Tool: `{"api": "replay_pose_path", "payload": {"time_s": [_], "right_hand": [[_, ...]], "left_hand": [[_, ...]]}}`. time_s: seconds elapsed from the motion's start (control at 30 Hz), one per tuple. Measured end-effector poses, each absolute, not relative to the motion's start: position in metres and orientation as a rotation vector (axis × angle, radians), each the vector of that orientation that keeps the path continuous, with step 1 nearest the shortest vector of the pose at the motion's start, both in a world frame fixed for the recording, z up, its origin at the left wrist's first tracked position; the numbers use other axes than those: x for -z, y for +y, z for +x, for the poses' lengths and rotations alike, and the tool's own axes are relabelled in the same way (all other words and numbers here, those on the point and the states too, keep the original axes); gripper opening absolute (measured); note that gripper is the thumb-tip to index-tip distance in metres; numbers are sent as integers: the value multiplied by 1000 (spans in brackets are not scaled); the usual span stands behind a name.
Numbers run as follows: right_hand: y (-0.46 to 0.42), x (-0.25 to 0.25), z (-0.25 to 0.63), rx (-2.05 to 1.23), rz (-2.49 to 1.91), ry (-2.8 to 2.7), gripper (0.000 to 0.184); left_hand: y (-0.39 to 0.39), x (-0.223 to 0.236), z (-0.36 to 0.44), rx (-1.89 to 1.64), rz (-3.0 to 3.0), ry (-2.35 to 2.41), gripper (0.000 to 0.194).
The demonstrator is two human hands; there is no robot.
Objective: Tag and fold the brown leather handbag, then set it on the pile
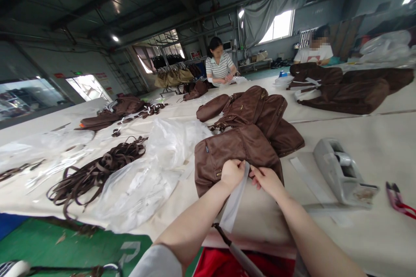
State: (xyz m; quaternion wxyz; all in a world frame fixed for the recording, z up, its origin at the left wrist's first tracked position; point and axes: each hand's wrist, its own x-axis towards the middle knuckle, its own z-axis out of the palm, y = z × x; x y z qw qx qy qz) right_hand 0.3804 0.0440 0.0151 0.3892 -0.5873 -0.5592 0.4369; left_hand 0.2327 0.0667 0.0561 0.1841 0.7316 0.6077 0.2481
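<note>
Table (386, 147), one: pale-covered and long; you stood at its near edge.

Two other people: one in a striped top (221, 66), one in a white top (305, 55), both on the table's far side.

Heap of bags (253, 104), brown: between the near and far edges, ahead of you.

Plastic wrap (143, 181), clear, crumpled: by the near edge, to your left.

Brown bag (224, 145), one: directly before you near the table's near edge, seemingly touching the heap. Judged soft, pliable and fairly light, its smooth face perhaps a little slippery and easily creased; best held by you at a seamed edge, clear of the zip.

Straps (100, 169), brown, tangled: near the table's near edge, beyond the plastic wrap.

Tape dispenser (338, 169), grey: to the right of your bag, probably the heaviest small item.

Pale strip (235, 203), one: from your fingers toward the near edge. Judged thin, limp and apt to wrinkle; best taken by its end.

Hands, two: your left hand (233, 173) pinched the strip's upper end; your right hand (268, 181) had curled fingers beside it, whether gripping you could not tell.

Red-handled tool (398, 199): right of the dispenser, type unclear.
</note>
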Motion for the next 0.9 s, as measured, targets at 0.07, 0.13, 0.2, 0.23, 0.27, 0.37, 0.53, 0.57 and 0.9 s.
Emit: {"api": "replay_pose_path", "payload": {"time_s": [0.07, 0.13, 0.2, 0.23, 0.27, 0.37, 0.53, 0.57, 0.9], "right_hand": [[47, -14, 376, -1198, -1500, -1401, 36], [50, -13, 373, -1251, -1486, -1370, 37], [53, -11, 370, -1263, -1462, -1342, 38], [54, -10, 369, -1253, -1449, -1330, 37], [55, -9, 367, -1235, -1435, -1321, 35], [59, -5, 362, -1156, -1394, -1305, 30], [61, -2, 357, -1039, -1365, -1323, 24], [60, -3, 357, -1024, -1352, -1335, 24], [56, -6, 355, -950, -1345, -1379, 41]], "left_hand": [[66, -53, 231, -682, 2056, 1710, 43], [65, -49, 229, -661, 2065, 1689, 40], [64, -47, 227, -627, 2077, 1687, 32], [64, -47, 227, -613, 2076, 1694, 28], [63, -48, 228, -606, 2077, 1712, 25], [59, -53, 231, -612, 2166, 1806, 22], [39, -53, 238, -509, 2529, 1818, 22], [35, -51, 239, -462, 2598, 1807, 24], [27, -38, 245, -374, 2602, 1794, 47]]}}
